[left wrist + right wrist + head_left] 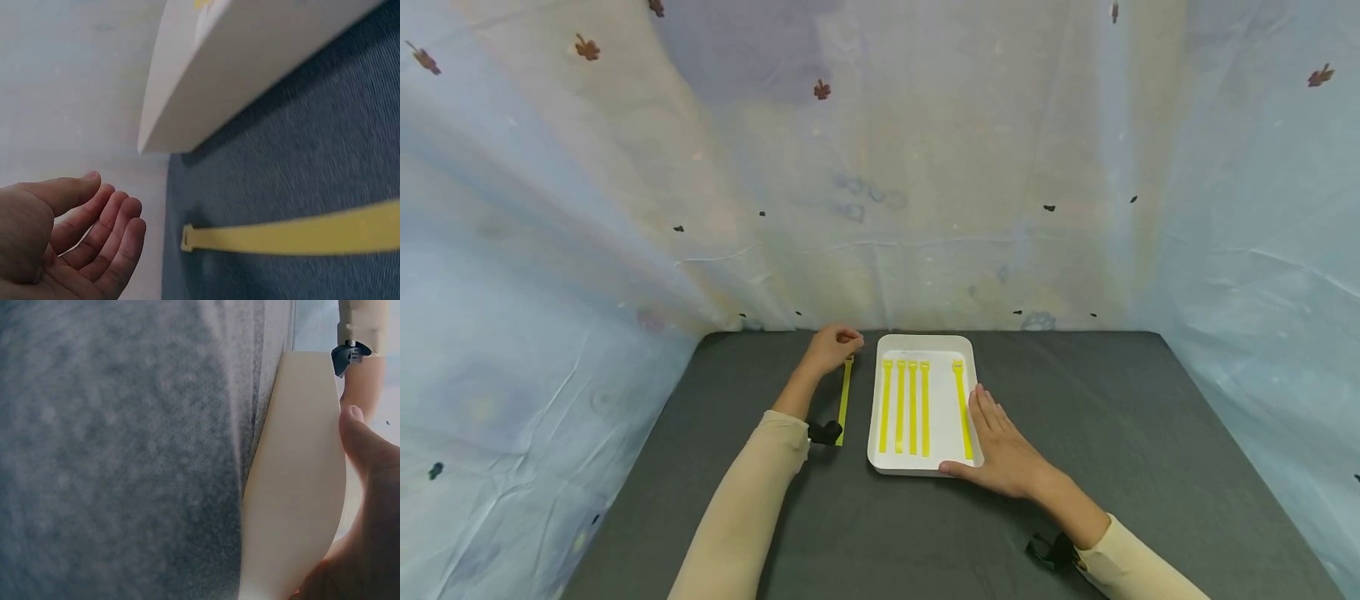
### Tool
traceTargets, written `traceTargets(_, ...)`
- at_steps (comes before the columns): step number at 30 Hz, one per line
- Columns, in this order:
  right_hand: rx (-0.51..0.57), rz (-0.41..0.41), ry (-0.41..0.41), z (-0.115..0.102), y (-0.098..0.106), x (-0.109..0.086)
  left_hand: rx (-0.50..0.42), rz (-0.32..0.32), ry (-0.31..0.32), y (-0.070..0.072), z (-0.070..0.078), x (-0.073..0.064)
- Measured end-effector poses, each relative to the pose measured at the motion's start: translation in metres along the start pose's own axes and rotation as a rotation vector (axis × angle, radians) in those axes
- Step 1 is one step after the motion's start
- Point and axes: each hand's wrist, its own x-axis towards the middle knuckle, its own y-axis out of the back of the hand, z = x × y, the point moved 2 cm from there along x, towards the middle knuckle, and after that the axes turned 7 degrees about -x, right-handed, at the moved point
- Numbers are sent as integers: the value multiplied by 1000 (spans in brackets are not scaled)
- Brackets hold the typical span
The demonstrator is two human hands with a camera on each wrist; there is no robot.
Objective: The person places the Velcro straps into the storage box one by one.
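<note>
In the head view my left hand (835, 347) hovers over the slotted head end of a yellow cable strap (845, 404) lying on the table left of the tray. The left wrist view shows the fingers (128, 244) loosely bent, apart from the strap and holding nothing. My right hand (1007, 454) rests against the near right corner of a white tray (925, 469), fingers straight along its right edge and thumb at the near rim. Inside the tray, several yellow straps (913, 408) lie side by side at the left, and one strap (962, 408) lies apart at the right.
A dark grey cloth (1105, 433) covers the table. Pale patterned curtains (925, 167) hang along the back and both sides. Each wrist carries a black camera band, such as the one on the right wrist (1051, 552).
</note>
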Motion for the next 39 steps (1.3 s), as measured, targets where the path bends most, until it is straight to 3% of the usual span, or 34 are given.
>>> traceTargets(6, 12, -5, -2, -2, 2, 0, 92, 43, -3, 6, -12, 1)
traceTargets(14, 4, -17, -8, 0, -2, 2, 136, 67, 24, 7, -25, 2)
traceTargets(29, -1, -21, -11, 1, -2, 3, 94, 23, 78, 3, -43, 5)
traceTargets(39, -11, -20, -10, 2, -2, 3, 87, -3, 111, 1, -46, 8)
